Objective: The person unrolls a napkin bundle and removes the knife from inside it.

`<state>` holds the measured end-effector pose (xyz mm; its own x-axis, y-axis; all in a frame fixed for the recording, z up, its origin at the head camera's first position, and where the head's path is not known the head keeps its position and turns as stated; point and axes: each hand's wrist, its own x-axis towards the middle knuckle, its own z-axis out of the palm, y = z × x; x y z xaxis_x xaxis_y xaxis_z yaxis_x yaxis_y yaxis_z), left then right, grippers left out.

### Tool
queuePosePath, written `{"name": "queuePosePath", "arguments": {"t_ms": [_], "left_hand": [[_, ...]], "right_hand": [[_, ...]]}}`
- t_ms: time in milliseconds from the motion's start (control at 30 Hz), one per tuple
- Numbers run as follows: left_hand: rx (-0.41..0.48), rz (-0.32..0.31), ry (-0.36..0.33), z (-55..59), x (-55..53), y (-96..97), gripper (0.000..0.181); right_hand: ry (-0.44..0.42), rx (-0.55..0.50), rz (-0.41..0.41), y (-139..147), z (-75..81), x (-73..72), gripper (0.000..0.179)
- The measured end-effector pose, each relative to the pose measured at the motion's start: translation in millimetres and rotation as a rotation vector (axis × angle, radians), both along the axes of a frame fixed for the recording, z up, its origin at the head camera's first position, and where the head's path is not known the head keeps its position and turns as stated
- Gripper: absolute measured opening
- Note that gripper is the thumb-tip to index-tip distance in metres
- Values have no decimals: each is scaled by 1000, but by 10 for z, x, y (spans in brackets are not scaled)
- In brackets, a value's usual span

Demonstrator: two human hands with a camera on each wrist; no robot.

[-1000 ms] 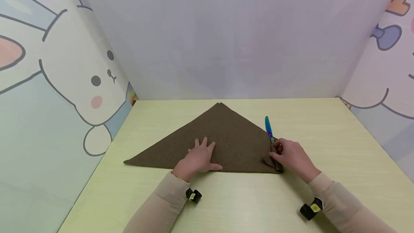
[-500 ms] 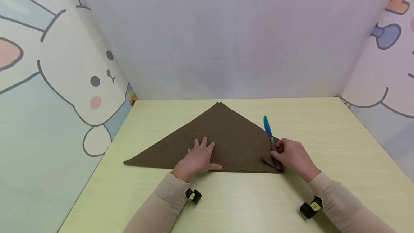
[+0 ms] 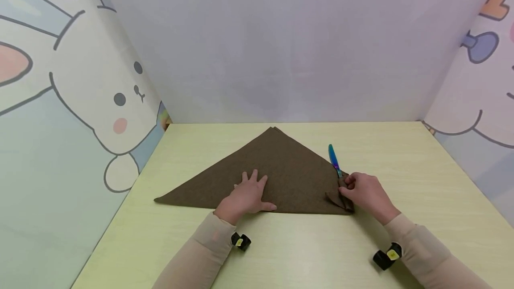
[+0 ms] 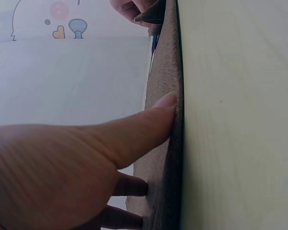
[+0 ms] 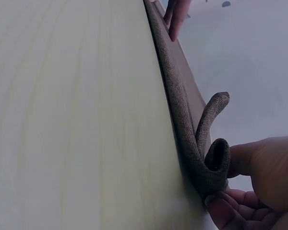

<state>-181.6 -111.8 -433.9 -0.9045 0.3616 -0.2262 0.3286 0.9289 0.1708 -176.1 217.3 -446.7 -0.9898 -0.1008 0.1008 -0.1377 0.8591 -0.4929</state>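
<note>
A brown cloth napkin [image 3: 289, 168], folded into a triangle, lies on the table with its peak pointing away. Its right corner is curled into a small roll, seen end-on in the right wrist view. Out of that roll's far end sticks a knife [image 3: 333, 157] with a shiny blue blade; the rest of it is hidden in the cloth. My right hand [image 3: 367, 193] pinches the rolled corner between thumb and fingers. With fingers spread, my left hand [image 3: 245, 196] rests on the napkin left of its middle, the thumb along the near edge in the left wrist view.
The pale wooden table [image 3: 305, 253] runs back to a plain whitish wall [image 3: 281, 48]. Side walls with cartoon animal pictures [image 3: 92, 79] flank the table. Each wrist wears a small black camera [image 3: 387, 257].
My right hand and the rolled corner have shifted very slightly to the right, and the roll looks a little looser. The left hand stays where it was.
</note>
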Motion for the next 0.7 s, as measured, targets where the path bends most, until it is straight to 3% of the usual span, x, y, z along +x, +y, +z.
{"name": "queuePosePath", "arguments": {"t_ms": [700], "left_hand": [[1,3,-6,27,9,1,92]], "right_hand": [[-5,21,-15,67,-17,-16,13]]}}
